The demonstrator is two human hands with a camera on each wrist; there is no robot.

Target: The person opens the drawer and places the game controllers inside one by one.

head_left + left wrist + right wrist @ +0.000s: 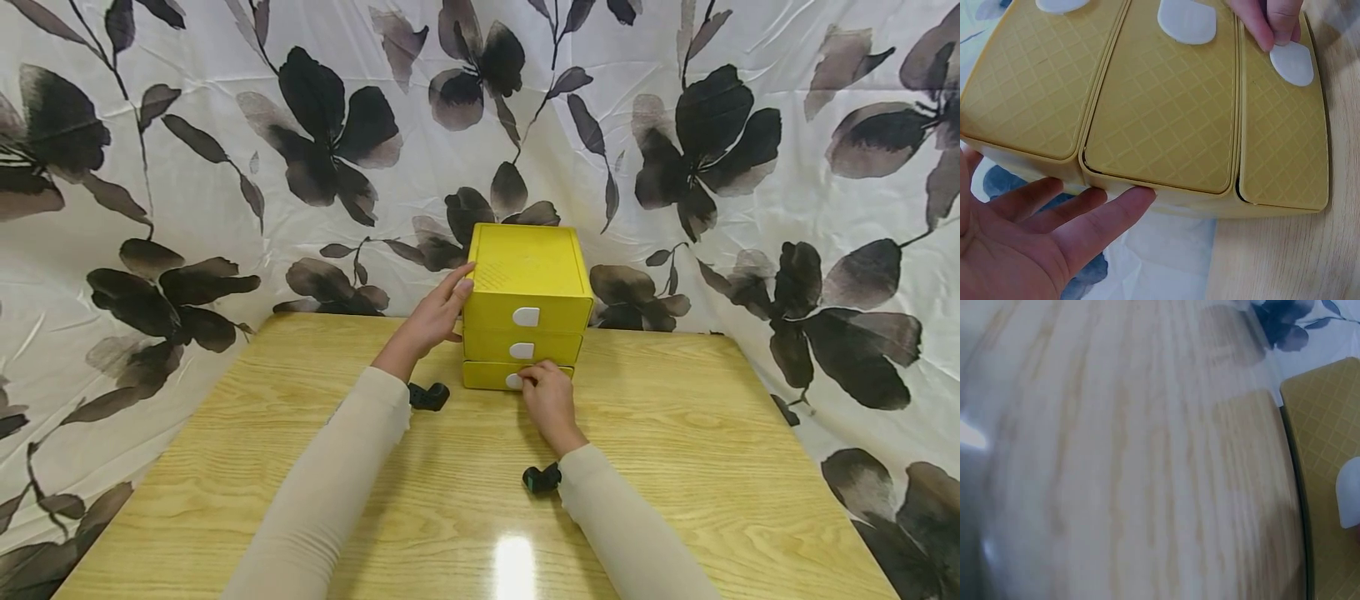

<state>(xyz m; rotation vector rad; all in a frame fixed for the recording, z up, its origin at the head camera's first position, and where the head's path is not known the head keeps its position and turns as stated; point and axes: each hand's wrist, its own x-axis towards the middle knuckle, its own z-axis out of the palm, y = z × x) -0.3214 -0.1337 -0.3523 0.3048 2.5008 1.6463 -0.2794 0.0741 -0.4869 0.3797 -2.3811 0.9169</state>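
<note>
A yellow three-drawer box [528, 262] with white tab handles stands toward the table's back. My left hand [435, 317] steadies its left side, fingers extended; in the left wrist view, fingertips of the left hand [1041, 240] touch the side wall near the drawer fronts. At the bottom drawer [483, 376], my right hand [550, 400] pinches the edge of the white handle [513, 382]. The left wrist view shows the right fingertips [1279, 22] on that handle, and a narrow dark gap beside the drawer front. Only a sliver of the right hand enters the right wrist view.
The box rests on a light wood table [465, 475]. Behind and at both sides hangs a white cloth [562, 50] with dark flowers. Small black devices [429, 397] sit at both wrists, below the cream sleeves [322, 483].
</note>
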